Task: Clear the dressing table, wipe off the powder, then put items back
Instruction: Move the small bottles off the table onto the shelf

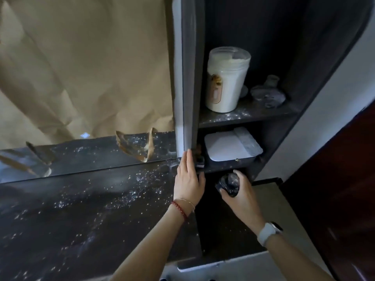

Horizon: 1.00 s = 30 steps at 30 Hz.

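Observation:
The dark dressing table top [85,216] is speckled with white powder. My left hand [189,179] reaches to the foot of the shelf unit's upright and its fingers lie around a small dark bottle [199,161] with a white band. My right hand [239,193] grips a small dark powder-dusted jar [229,184] in front of the lowest shelf opening. On the upper shelf stand a tall white canister [226,80] and a dusty glass dish [267,96]. A white lidded box [231,146] sits on the middle shelf.
Brown paper [81,67] covers the mirror above the table, torn at its lower edge [140,147]. The shelf boards [243,116] carry powder too. A dark red door [334,189] stands at the right, pale floor [269,199] below it.

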Available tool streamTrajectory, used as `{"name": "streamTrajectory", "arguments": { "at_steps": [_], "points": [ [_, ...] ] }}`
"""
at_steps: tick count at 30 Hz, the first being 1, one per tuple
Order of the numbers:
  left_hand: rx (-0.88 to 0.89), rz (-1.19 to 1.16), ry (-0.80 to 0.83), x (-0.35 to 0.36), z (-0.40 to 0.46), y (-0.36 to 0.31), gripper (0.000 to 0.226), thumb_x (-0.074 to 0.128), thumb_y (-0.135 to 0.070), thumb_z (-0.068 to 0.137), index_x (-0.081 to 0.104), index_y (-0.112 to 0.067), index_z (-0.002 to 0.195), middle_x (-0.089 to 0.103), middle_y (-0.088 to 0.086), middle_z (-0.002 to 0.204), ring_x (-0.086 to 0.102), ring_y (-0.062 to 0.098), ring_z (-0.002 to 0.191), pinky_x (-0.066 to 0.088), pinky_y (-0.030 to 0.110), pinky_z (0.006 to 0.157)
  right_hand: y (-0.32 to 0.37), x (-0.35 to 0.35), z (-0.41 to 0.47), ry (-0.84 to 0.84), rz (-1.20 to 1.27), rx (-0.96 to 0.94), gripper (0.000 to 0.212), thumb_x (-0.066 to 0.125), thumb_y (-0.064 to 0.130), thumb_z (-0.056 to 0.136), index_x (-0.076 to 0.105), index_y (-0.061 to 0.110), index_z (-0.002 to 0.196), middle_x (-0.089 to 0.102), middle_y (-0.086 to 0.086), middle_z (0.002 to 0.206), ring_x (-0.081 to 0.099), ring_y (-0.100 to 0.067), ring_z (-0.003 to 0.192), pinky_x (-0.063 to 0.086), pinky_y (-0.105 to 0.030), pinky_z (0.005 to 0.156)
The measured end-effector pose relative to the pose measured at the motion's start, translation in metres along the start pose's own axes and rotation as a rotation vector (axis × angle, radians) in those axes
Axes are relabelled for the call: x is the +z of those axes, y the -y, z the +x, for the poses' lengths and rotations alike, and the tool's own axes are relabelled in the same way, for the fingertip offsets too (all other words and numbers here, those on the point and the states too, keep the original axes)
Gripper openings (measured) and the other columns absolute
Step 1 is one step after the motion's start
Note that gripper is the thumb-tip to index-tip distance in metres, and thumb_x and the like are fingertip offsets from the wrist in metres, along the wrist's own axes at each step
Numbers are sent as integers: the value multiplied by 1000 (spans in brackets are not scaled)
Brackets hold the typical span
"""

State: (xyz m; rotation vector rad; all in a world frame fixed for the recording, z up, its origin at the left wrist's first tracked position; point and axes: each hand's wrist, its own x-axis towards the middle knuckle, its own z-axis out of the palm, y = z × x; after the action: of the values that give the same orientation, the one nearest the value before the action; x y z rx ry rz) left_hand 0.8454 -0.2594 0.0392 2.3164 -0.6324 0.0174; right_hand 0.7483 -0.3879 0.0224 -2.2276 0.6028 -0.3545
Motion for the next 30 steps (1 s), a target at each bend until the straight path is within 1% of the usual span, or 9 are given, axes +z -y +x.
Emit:
{"name": "streamTrajectory", "arguments": {
  "at_steps": [4,9,12,15,20,23,25,27,30],
  "points": [
    [-84,-151,-71,-3,36,-18,65,44,-14,93,5,-1,142,24,21,147,27,33,135,28,35,108,6,-14,41,-49,-22,-56,66,70,23,78,36,10,133,47,-11,129,43,-25,122,36,-24,94],
    [-115,-242,-81,-1,54,-11,60,40,-14,94,6,-14,144,28,14,147,35,29,132,34,31,100,18,-14,94,-54,-103,-60,69,69,22,79,32,7,135,44,-16,132,38,-30,125,33,-34,102],
    [-115,-256,-70,3,56,-5,63,41,-14,94,4,-21,144,26,9,149,37,27,131,35,29,98,18,-7,119,-38,-166,-76,66,69,21,78,36,3,131,49,-20,126,43,-34,121,36,-41,103],
    [-90,-245,-69,4,57,1,64,43,-15,93,4,-20,143,23,9,150,35,27,132,33,24,98,18,3,131,-64,-181,-53,64,70,19,76,39,-2,127,51,-24,121,45,-40,116,38,-45,98],
    [-53,-233,-97,6,59,7,62,45,-15,92,10,-14,143,28,14,147,36,30,131,35,30,99,17,11,140,-127,-167,-6,69,74,17,73,39,-6,128,51,-27,124,45,-43,117,39,-48,95],
    [-43,-248,-88,5,60,9,61,46,-17,92,12,-15,143,31,14,145,39,30,128,40,37,97,17,12,131,-182,-184,-21,76,75,22,74,34,-5,133,46,-28,129,42,-43,121,38,-50,100],
    [-61,-252,-77,8,56,14,59,45,-18,93,14,-18,143,31,13,144,44,29,123,43,37,92,13,16,110,-234,-183,-61,76,72,23,77,31,-2,136,41,-27,135,38,-41,127,36,-49,104],
    [-97,-251,-67,16,44,20,58,44,-16,93,14,-19,143,28,14,145,42,30,124,45,40,94,6,23,77,-284,-173,-82,65,63,23,84,32,1,137,38,-24,141,35,-35,131,34,-43,106],
    [-199,-226,16,39,6,27,67,49,-11,89,10,-14,144,20,18,148,26,32,135,32,46,106,-18,35,18,-277,-190,23,47,41,31,92,42,4,131,43,-21,138,38,-34,129,37,-44,105]
  ]
}}
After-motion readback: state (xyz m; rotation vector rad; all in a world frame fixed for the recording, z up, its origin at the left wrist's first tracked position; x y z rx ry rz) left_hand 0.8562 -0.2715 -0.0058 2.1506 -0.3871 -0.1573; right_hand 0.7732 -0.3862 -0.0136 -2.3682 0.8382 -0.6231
